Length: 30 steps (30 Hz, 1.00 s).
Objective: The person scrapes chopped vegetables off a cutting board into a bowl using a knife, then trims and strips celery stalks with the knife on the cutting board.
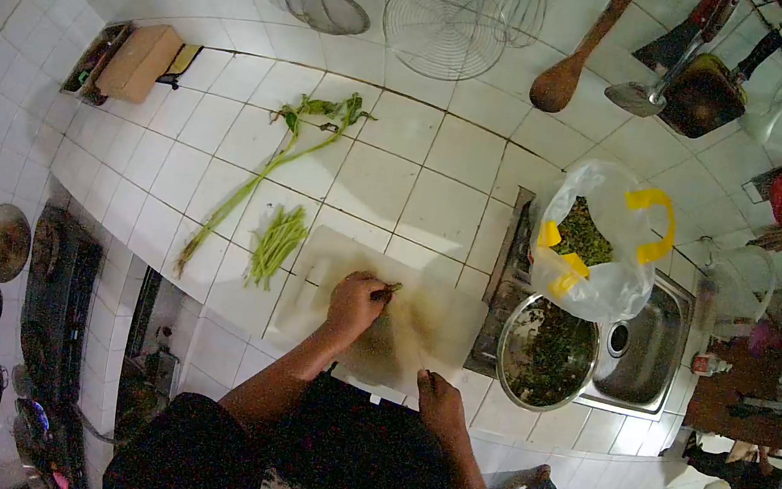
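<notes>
The person's dark-clothed body fills the bottom of the view, with both forearms reaching up onto a white tiled counter (370,181). The right hand (440,401) rests at the near edge of a pale cutting board (429,326), fingers curled; whether it holds anything cannot be told. The left hand (357,302) lies on the board farther in, its fingers pinched narrowly around a small green stem piece (390,289) that pokes out toward the right.

On the board's left end lies a bundle of trimmed green stems (275,242), well apart from the left hand. Beside it on the bare tiles stretches a long leafy stalk (266,170), its leaves pointing toward the wall.

Just right of the board stands a metal bowl (546,354) filled with chopped greens, at the edge of a steel sink (643,353). A clear plastic bag (604,241) with yellow handles sits behind the bowl, also holding greens.

On the wall hang strainers (325,7), a wire rack (444,25), a wooden spoon (569,69) and a spatula (651,91). A stove (60,296) with pans (2,242) runs along the left. A cardboard box (140,60) sits in the far corner.
</notes>
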### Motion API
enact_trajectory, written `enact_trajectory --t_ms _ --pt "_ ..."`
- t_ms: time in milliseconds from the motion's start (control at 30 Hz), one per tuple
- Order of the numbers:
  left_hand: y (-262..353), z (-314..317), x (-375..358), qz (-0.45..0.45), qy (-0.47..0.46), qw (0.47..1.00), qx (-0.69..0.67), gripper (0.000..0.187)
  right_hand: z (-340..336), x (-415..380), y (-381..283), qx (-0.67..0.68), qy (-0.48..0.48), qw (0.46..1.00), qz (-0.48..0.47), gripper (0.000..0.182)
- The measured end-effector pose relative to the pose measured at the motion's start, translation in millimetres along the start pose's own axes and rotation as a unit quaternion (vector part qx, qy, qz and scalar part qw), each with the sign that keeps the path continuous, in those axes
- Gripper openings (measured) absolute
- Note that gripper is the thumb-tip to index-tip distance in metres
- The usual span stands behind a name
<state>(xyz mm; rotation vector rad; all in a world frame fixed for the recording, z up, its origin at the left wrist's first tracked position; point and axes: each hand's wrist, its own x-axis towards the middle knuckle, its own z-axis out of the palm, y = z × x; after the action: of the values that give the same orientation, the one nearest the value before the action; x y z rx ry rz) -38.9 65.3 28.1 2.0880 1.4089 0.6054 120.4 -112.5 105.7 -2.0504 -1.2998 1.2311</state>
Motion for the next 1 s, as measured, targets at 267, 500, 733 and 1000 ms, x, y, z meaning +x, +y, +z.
enact_trajectory --t_ms 267,500,733,1000 --pt "-0.1 -5.0 -0.4 0.008 -0.011 1.0 0.006 0.013 11.8 27.0 -15.8 -0.076 -0.034 0.994 0.077 0.05" --pt "-0.8 -21.2 6.7 -0.035 0.018 0.996 -0.082 0.01 9.3 -2.1 8.8 -0.068 -0.008 0.997 0.029 0.049" --pt "5.6 -11.6 16.8 -0.01 -0.01 0.998 -0.065 0.011 1.3 -13.1 -11.5 0.011 0.052 0.997 0.05 0.044" --pt "13.8 -2.6 12.3 0.081 -0.025 0.996 0.032 0.015 8.3 -21.3 10.1 -0.032 0.061 0.998 -0.008 0.033"
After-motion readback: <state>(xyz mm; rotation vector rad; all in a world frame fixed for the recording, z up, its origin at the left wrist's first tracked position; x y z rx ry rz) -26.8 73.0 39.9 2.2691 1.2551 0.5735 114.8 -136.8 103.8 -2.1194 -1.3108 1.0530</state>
